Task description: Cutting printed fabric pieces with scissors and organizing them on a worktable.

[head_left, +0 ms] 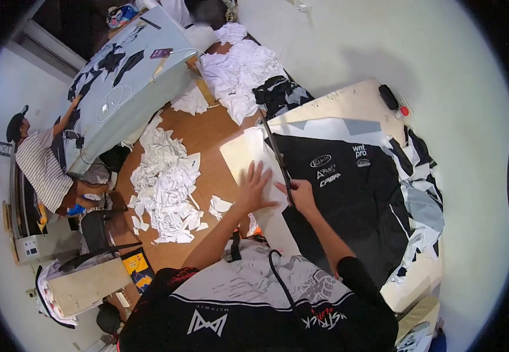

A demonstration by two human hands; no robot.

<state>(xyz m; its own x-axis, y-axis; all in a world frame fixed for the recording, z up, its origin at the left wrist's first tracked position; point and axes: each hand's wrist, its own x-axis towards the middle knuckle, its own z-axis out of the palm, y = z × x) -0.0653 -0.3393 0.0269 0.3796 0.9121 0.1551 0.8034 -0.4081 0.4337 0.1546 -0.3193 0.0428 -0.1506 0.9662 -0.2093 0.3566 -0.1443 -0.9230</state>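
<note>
My left hand (255,189) lies with spread fingers over the white sheet material (278,220) at the table's left edge. Close beside it, my right hand (299,196) is closed round the near end of a long, thin dark tool (276,146). The tool points away from me along the left edge of a large black fabric panel (348,193) with white printed marks. Whether it is a blade or a straight bar, I cannot tell. White and grey fabric (330,129) shows beyond the panel's far edge.
Cut scraps (421,205) hang along my table's right side. A black case (388,97) lies at its far corner. White scraps (166,182) heap on the brown floor. At left, a person (46,164) reaches over a pale blue table (149,70) holding dark pieces, a phone (161,53) and a cable.
</note>
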